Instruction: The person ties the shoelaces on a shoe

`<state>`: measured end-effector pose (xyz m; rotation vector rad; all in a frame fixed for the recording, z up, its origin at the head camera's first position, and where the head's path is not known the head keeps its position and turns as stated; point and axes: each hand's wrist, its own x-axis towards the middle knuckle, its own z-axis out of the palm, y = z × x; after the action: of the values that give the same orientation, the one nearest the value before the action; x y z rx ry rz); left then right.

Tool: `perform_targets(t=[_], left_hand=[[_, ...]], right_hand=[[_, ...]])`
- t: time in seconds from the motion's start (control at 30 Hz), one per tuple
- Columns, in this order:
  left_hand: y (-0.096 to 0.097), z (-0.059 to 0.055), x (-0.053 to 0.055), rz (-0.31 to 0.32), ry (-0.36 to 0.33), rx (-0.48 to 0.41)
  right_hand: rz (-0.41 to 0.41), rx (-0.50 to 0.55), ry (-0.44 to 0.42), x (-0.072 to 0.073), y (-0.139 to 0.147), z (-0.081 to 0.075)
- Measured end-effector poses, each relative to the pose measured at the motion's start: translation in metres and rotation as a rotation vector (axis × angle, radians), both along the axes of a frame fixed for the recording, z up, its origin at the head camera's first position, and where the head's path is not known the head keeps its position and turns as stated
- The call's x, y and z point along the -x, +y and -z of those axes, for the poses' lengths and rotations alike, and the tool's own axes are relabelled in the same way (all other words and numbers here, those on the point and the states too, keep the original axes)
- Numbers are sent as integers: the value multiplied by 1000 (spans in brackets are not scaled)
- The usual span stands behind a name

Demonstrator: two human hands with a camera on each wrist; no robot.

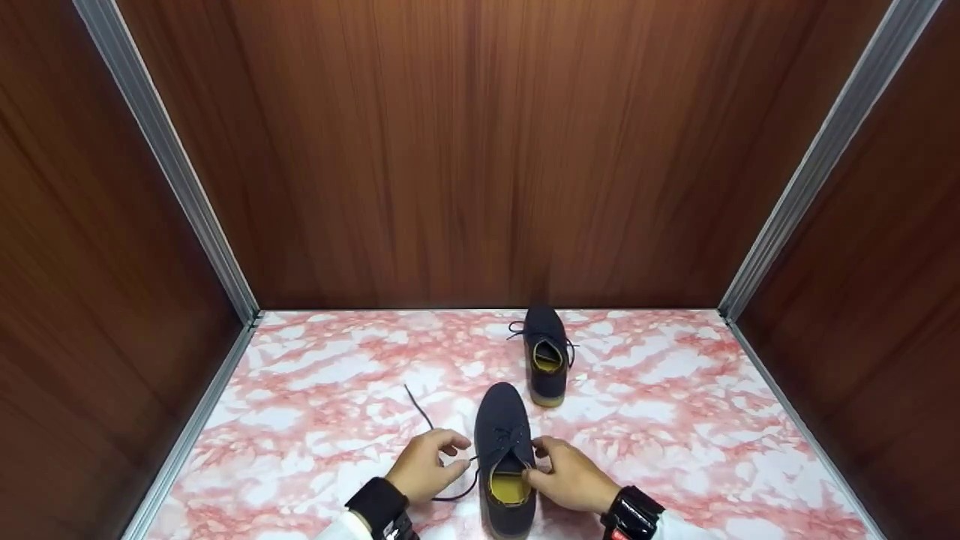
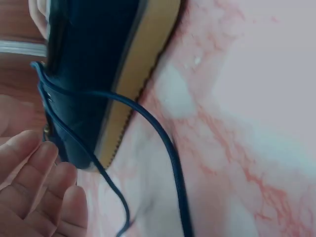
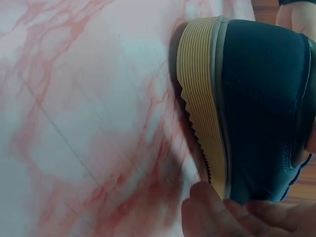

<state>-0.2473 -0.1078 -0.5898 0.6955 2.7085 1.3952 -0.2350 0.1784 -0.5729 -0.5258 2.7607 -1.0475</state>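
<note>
A dark navy lace-up shoe (image 1: 504, 420) with a yellow insole and tan sole lies toe-away at the front. At its right side my right hand (image 1: 566, 474) grips the upper, thumb at the opening's edge and fingers (image 3: 212, 212) along the outer side by the sole. On the other side, my left hand (image 1: 429, 465) hovers with loosely bent fingers, thumb and index apart. Dark shoelace (image 2: 170, 148) strands run out of the eyelets past the left fingers (image 2: 42, 158). One loose lace end reaches the floor beyond that hand.
A second navy shoe (image 1: 546, 352), its lace tied in a bow, stands farther back near the rear wood panel (image 1: 480, 150). Wood-grain panels with metal frame strips (image 1: 172, 157) enclose the pink-and-white marbled surface (image 1: 322, 397) on the left, back and right.
</note>
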Motion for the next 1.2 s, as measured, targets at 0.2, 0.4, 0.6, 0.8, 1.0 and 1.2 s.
perform_targets(t=[0.2, 0.4, 0.6, 0.8, 1.0, 1.2], left_hand=[[5, 5, 4, -1, 0, 59], [8, 7, 8, -2, 16, 39], [9, 9, 9, 5, 0, 22], [9, 12, 9, 7, -2, 2], [9, 13, 9, 4, -12, -18], [8, 13, 9, -7, -27, -16]], right_hand=[[-3, -39, 45, -2, 0, -7], [-49, -56, 112, 0, -3, -11], [-98, -114, 365, 2, -8, -12], [-192, -162, 599, 5, -18, -11], [-275, -215, 675, 9, -27, -11], [-304, -224, 681, 10, -32, -11]])
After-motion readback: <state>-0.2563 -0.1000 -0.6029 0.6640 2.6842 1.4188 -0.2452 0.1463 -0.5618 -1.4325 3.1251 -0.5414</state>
